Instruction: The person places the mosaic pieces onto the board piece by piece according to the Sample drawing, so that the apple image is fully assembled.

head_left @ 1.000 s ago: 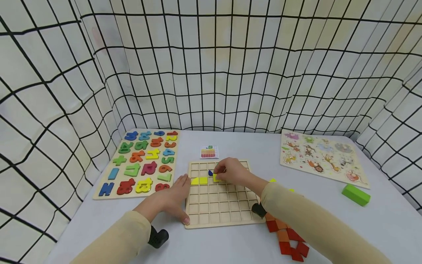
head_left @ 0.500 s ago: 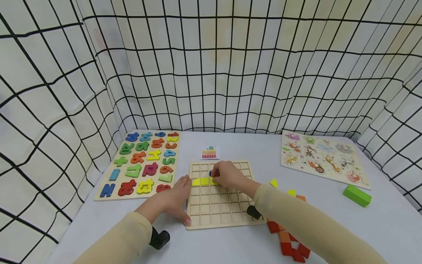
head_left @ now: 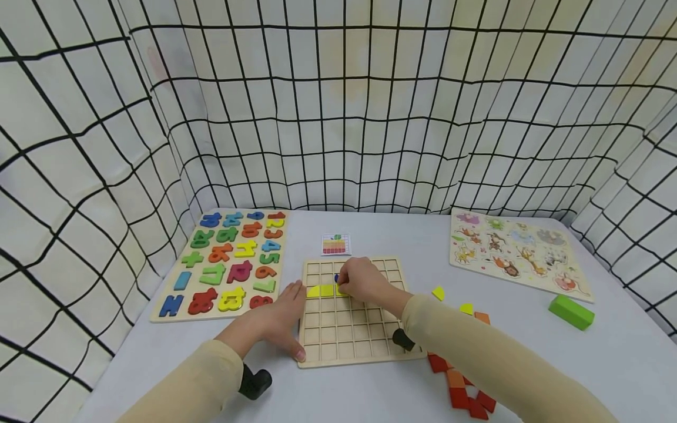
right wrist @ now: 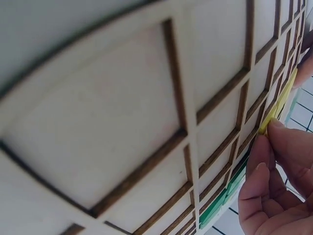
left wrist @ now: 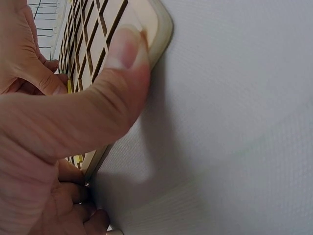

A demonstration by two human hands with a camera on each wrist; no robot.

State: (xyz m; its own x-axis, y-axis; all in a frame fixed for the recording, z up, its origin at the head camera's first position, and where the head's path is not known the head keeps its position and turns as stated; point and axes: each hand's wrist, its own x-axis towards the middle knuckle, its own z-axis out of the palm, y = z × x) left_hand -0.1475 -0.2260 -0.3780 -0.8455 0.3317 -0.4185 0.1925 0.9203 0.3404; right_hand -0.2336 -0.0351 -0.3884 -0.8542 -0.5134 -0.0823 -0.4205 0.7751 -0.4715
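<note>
A wooden grid board (head_left: 359, 335) lies on the white table. My left hand (head_left: 277, 320) rests at its left side; the thumb presses the near left corner in the left wrist view, the fingers along the edge. My right hand (head_left: 365, 281) pinches a yellow tile (right wrist: 266, 121) at a cell in the board's upper part, partly hidden by the fingers. Left of it, two yellow tiles (head_left: 327, 290) sit side by side in cells. A small dark blue piece (head_left: 337, 277) shows just behind the right fingertips. Green pieces (right wrist: 230, 188) lie in cells in the right wrist view.
A pattern card (head_left: 335, 244) lies behind the board. Red and orange tiles (head_left: 458, 397) and yellow tiles (head_left: 438, 292) lie right, partly under the right sleeve. A number puzzle (head_left: 227, 264), an animal puzzle (head_left: 518, 252) and a green block (head_left: 571, 312) stand around; black netting surrounds the table.
My right hand has shifted slightly left and down with the yellow tile, bringing it close to the two yellow tiles. The left hand stays on the board's edge.
</note>
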